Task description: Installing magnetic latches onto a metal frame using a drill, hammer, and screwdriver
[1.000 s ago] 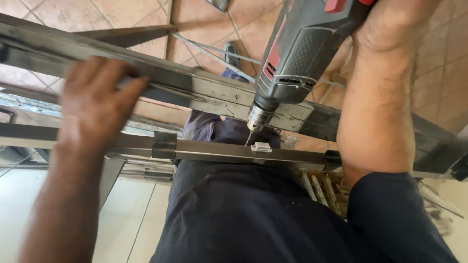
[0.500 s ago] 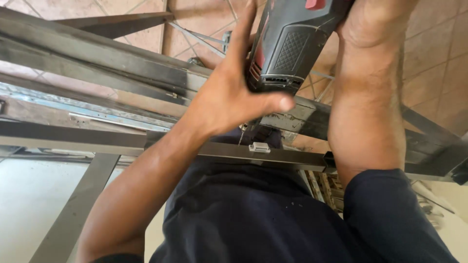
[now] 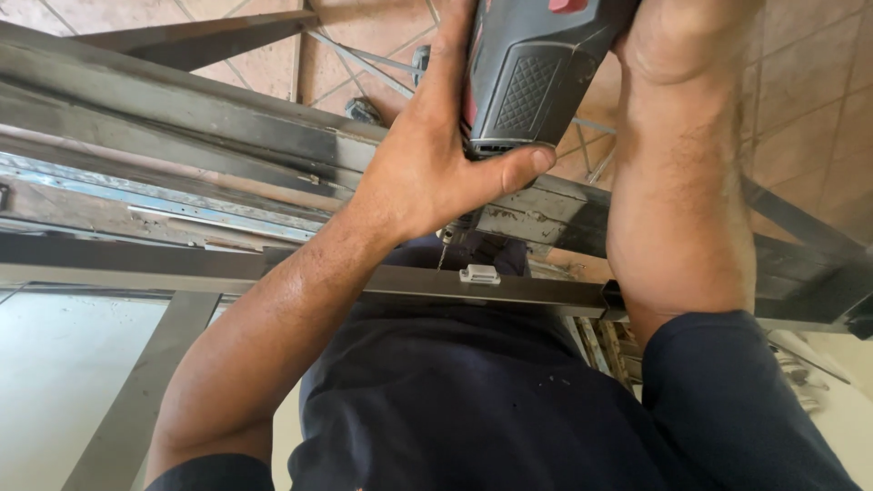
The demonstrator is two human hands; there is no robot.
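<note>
A grey and red power drill points down at a steel frame bar. My left hand wraps the drill's front body from the left, thumb under its nose. My right hand grips the drill's handle at the top edge, mostly cut off by the frame. The drill bit shows just below my left palm, above a thinner metal bar. A small white catch sits on that thinner bar, right of the bit.
Steel bars of a frame run diagonally across the view over a tiled floor. A vertical bar drops at the lower left. My dark blue shirt fills the bottom. Scrap metal pieces lie under the frame.
My left hand left the steel bar on the left and came across to clasp the drill's front. The drill has stayed over the same bar.
</note>
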